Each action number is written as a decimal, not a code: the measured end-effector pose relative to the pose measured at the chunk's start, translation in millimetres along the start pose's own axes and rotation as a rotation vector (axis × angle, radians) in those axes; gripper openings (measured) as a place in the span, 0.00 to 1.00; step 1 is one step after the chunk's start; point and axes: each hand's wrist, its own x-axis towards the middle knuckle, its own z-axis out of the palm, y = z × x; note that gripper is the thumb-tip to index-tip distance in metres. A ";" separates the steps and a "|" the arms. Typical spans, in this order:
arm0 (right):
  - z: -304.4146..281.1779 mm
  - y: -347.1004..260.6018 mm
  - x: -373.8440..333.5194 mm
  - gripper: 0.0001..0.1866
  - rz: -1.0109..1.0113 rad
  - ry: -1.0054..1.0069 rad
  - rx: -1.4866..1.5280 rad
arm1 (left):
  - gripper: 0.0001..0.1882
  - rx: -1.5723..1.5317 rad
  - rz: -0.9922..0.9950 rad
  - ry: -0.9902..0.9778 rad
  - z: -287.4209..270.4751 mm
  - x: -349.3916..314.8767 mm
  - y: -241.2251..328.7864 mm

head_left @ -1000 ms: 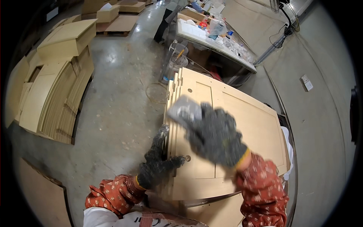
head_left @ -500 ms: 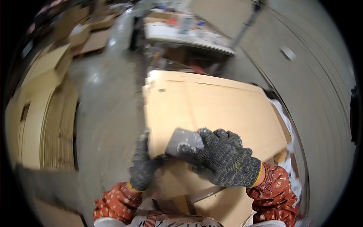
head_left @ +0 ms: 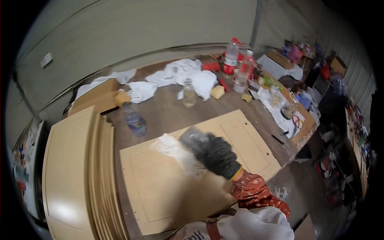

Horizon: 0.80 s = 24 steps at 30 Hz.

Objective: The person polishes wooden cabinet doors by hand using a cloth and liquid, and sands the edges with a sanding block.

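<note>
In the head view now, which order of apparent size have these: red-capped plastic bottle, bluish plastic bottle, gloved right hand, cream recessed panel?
1. Cream recessed panel
2. Gloved right hand
3. Bluish plastic bottle and red-capped plastic bottle: about alike; the bluish one seems nearer, so unranked.

We look down from the wearer's head through a wide fisheye lens, its dark round rim bending straight edges. We face across a table (head_left: 168,116) toward a wall (head_left: 140,36) at the top, close above a panel (head_left: 172,182) low in the middle, with the right hand (head_left: 219,157) near the centre.
</note>
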 end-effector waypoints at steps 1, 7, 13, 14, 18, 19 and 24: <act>-4.8 28.7 -20.6 0.33 0.140 -0.018 -0.026 | 0.35 -0.006 0.018 -0.036 17.3 -5.9 14.7; 0.0 209.4 -94.2 0.32 0.658 -0.125 -0.282 | 0.39 -0.059 0.028 -0.286 111.9 -50.0 71.6; -8.9 340.1 -86.5 0.27 0.336 0.009 -0.292 | 0.49 0.385 0.991 -0.503 303.9 -39.3 64.1; -1.3 355.5 -74.9 0.27 0.347 -0.035 -0.270 | 0.45 0.458 0.685 -0.718 331.9 -55.4 64.2; 53.2 421.7 -6.1 0.23 0.197 0.003 -0.257 | 0.37 0.469 0.764 -0.692 401.8 -136.9 79.9; 68.0 435.8 4.2 0.24 0.199 0.062 -0.140 | 0.34 0.450 0.773 -0.740 407.4 -147.5 86.3; 126.5 484.7 47.3 0.22 0.328 -0.319 -0.083 | 0.20 0.488 0.587 -0.671 388.4 -129.3 93.1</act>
